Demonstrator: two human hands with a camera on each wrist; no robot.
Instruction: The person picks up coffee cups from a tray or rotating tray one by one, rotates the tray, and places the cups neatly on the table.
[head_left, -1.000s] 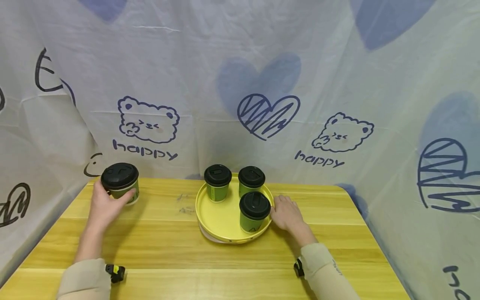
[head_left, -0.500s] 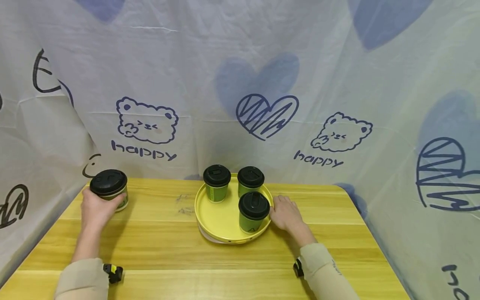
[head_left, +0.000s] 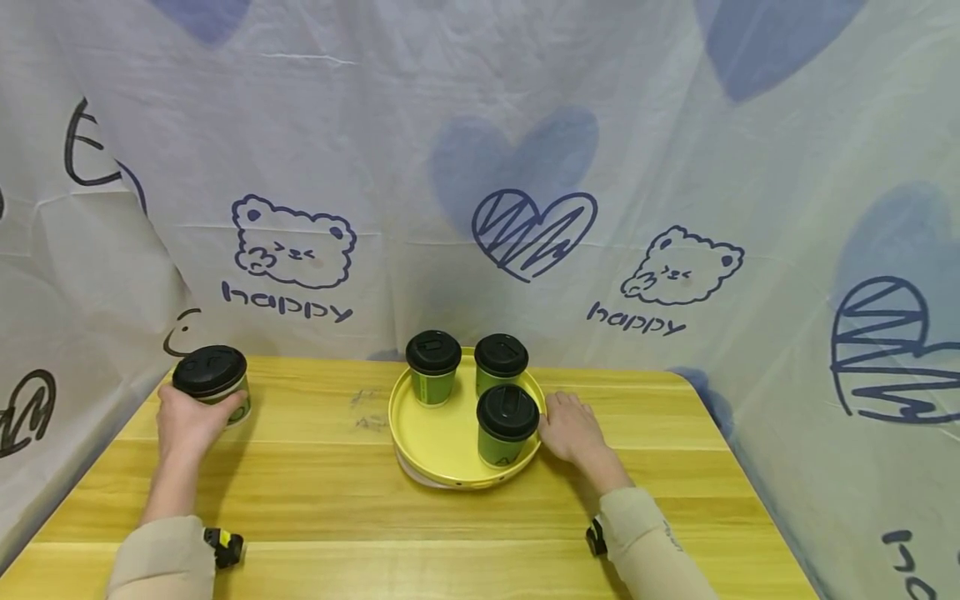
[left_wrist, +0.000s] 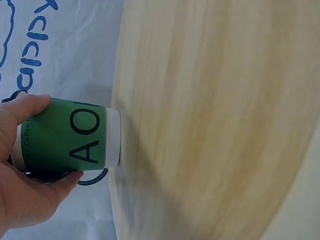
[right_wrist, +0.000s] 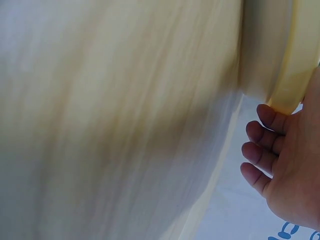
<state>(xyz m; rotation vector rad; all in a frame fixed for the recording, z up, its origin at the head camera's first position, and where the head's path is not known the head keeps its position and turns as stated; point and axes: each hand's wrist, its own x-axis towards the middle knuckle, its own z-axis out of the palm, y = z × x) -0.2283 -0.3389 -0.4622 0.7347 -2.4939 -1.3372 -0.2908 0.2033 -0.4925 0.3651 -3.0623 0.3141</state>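
Observation:
My left hand (head_left: 183, 421) grips a green paper coffee cup (left_wrist: 65, 134) with a black lid (head_left: 210, 370) at the table's far left. Its thumb and fingers lie on opposite sides of the cup. The cup stands roughly upright; whether its base touches the table is not plain. My right hand (head_left: 573, 427) holds the right rim of a round yellow tray (head_left: 427, 446). In the right wrist view its index finger (right_wrist: 271, 117) curls at the tray's edge; the thumb is hidden. Three lidded cups stand on the tray: back left (head_left: 433, 367), back right (head_left: 502, 362) and front right (head_left: 507, 423).
The wooden table (head_left: 360, 517) has rounded far corners. White cloth (head_left: 405, 150) printed with hearts and bears hangs behind it and along both sides. A pale base (head_left: 420, 477) shows under the tray's front left.
My left hand has carried its cup left and lower, toward the table's left edge, slowing lately. My right hand, the tray and its three cups have stayed in place.

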